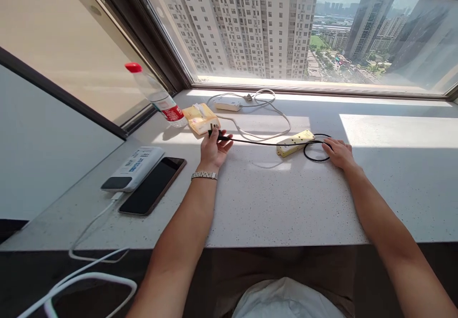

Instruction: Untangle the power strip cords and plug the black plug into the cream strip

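A black three-pin plug (213, 133) is pinched in my left hand (213, 148), its metal pins pointing up and away from me. From it a black cord (254, 141) stretches right, passing over a yellowed power strip (295, 143) that lies on the counter. Beyond the strip the cord forms a loop, and my right hand (339, 152) has its fingers closed over the loop's right side, low against the countertop. The fingertips of that hand are partly hidden.
A tissue pack (201, 117) and a red-capped bottle (168, 108) stand behind my left hand. Farther back lies a white power strip (228, 104) with a coiled cord. At left are a phone (153, 186) and white power bank (134, 168). A window (250, 32) borders the counter (279, 203).
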